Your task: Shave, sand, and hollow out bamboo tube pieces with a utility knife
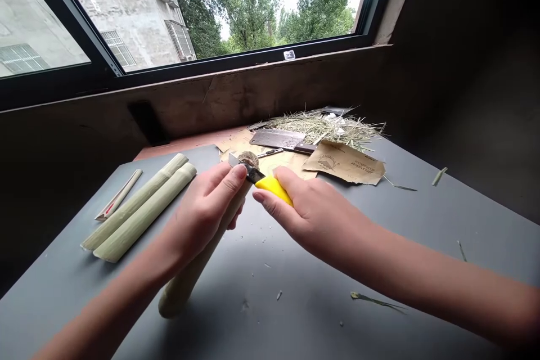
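The biggest thing is the window point(244, 62) on the far side; before it stands the grey table point(442, 219). The straw heap point(312, 124) lies at the table's far edge, perhaps so placed to be out of the way of the arms. On the left, 2 bamboo pieces point(143, 211) lie side by side, within easy reach, I suppose.

The held bamboo point(196, 264) is over the middle of the table, between the 2 arms. The left hand point(211, 197) is closed around its upper part, probably so that it does not turn under the blade. Its long axis runs obliquely, from near left to far right; the brownish end points to the far side. Whether the near end touches the table, I cannot tell.

The right hand point(297, 205) is closed around the yellow handle of the knife point(274, 188), of which the blade points to the left and far, across the far end of the bamboo. The left thumb lies at the base of the blade, seemingly to guide it.

Behind the hands lies the cleaver point(276, 139), and to its right the sandpaper point(358, 163). Smaller are the thin strip point(126, 191) on the left and the pen point(270, 153) near the cleaver.
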`<state>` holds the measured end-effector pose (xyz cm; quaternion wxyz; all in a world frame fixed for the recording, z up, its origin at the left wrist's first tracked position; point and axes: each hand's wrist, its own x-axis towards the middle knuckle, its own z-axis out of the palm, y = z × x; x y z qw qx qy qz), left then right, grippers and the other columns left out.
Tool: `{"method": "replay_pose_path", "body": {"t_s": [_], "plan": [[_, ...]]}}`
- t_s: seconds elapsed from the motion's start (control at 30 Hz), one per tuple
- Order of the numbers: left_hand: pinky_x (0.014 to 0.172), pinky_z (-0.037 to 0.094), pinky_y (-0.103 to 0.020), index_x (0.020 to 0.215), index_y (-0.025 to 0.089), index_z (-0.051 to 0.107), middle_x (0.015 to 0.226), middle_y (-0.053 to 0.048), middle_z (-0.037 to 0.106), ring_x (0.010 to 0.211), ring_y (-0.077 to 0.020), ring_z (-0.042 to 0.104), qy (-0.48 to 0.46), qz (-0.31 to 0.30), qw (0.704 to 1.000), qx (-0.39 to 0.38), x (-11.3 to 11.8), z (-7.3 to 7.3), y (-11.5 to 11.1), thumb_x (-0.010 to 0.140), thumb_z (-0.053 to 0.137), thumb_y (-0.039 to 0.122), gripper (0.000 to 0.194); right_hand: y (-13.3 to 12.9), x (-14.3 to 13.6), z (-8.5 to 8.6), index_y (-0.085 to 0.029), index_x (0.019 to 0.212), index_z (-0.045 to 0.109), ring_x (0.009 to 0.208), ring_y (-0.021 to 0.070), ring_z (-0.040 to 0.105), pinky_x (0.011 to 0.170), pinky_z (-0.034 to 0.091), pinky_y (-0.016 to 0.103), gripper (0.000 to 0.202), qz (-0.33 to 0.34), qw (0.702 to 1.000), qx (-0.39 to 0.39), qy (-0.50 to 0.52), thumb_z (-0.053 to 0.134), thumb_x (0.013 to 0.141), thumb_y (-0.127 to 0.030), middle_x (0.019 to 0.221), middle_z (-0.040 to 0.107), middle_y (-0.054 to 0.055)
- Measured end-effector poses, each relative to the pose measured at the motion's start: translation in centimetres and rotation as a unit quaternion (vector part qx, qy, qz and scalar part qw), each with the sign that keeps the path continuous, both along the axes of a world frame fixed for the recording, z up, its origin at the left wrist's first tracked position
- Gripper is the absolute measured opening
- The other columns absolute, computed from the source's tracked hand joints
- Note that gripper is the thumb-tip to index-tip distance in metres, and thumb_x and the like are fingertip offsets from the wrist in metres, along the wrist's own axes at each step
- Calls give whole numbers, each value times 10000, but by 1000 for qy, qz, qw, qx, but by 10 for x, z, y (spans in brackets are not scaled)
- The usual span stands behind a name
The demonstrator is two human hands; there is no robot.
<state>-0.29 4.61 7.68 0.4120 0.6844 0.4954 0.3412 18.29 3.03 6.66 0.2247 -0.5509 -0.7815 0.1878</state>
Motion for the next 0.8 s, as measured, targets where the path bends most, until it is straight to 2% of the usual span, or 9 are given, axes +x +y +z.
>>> {"method": "replay_pose_path", "body": {"t_s": [0.2, 0.33, 0.4, 0.47, 0.53, 0.6, 0.7, 0.8], "plan": [[476, 413, -247, 684, 217, 430, 550, 60, 530, 483, -114, 551, 107, 58, 991, 59, 3, -2, 2, 963, 433, 609, 482, 1, -6, -3, -241, 901, 415, 462, 165, 370, 436, 205, 279, 363, -43, 991, 54, -116, 361, 1002, -586, 570, 440, -43], [486, 409, -272, 713, 228, 421, 563, 64, 532, 498, -133, 558, 135, 81, 985, 65, 4, -7, 3, 952, 388, 683, 515, 6, -7, -11, -234, 925, 426, 467, 164, 357, 445, 198, 283, 381, -49, 992, 57, -97, 350, 1001, -600, 576, 443, -39], [492, 399, -279, 730, 232, 427, 588, 56, 532, 522, -142, 547, 160, 90, 979, 90, 4, -8, 4, 949, 359, 706, 526, 8, -8, -17, -240, 900, 418, 483, 164, 371, 455, 211, 281, 388, -42, 997, 42, -47, 365, 993, -613, 578, 452, -38], [494, 385, -282, 732, 234, 423, 593, 47, 514, 539, -149, 526, 181, 106, 970, 121, 4, -9, 5, 944, 341, 720, 537, 11, -12, -25, -245, 859, 414, 512, 156, 409, 470, 252, 271, 403, -18, 997, 19, 66, 361, 995, -621, 598, 472, -38], [497, 388, -280, 736, 235, 422, 583, 46, 495, 543, -151, 517, 167, 113, 971, 130, 4, -8, 6, 939, 349, 725, 535, 12, -17, -34, -243, 817, 416, 556, 140, 450, 501, 315, 254, 421, 14, 978, -3, 210, 361, 1001, -617, 635, 496, -40], [503, 411, -274, 744, 233, 433, 592, 47, 502, 539, -145, 522, 115, 100, 981, 122, 4, -7, 8, 944, 349, 716, 529, 14, -23, -40, -235, 786, 425, 582, 124, 460, 534, 359, 243, 439, 35, 948, -17, 316, 379, 1001, -615, 653, 501, -44], [516, 437, -265, 772, 225, 489, 631, 32, 539, 553, -142, 530, 39, 72, 993, 83, 2, -4, 9, 975, 306, 666, 518, 17, -23, -36, -227, 767, 437, 521, 98, 418, 499, 351, 226, 458, 62, 922, -64, 377, 420, 983, -630, 599, 467, -66], [563, 469, -266, 823, 228, 520, 679, 23, 584, 609, -154, 573, -12, 28, 1000, 2, -2, -3, 9, 973, 371, 578, 410, 20, -12, -23, -226, 747, 434, 410, 75, 365, 394, 290, 204, 483, 96, 907, -162, 377, 412, 973, -652, 530, 431, -87]]}}
